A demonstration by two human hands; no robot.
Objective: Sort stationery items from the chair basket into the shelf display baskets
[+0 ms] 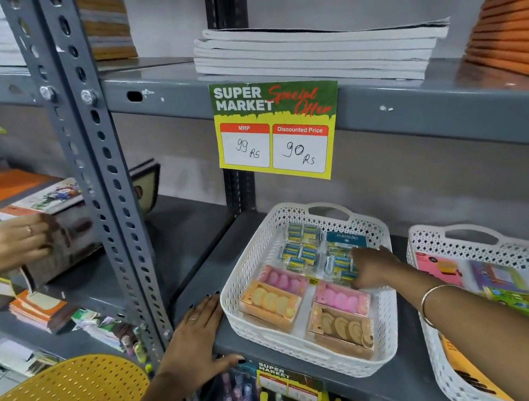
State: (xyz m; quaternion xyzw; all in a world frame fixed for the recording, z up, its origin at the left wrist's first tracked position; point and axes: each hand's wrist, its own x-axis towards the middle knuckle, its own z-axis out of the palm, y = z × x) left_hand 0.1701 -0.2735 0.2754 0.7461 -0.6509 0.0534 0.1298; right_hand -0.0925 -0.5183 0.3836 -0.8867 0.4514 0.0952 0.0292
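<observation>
While legible, "SUPER MARKET" price sign [277, 129]

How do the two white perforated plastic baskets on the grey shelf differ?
The left white basket holds small boxed items in pink, orange and blue; the right white basket holds larger flat colourful packs. The right hand reaches into the left basket; nothing reaches into the right one, which is partly out of frame. Both have cut-out handles.

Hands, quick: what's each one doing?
Left hand: open, flat on the shelf edge, holding nothing.
Right hand: in the white basket; grip cannot be told.
</observation>
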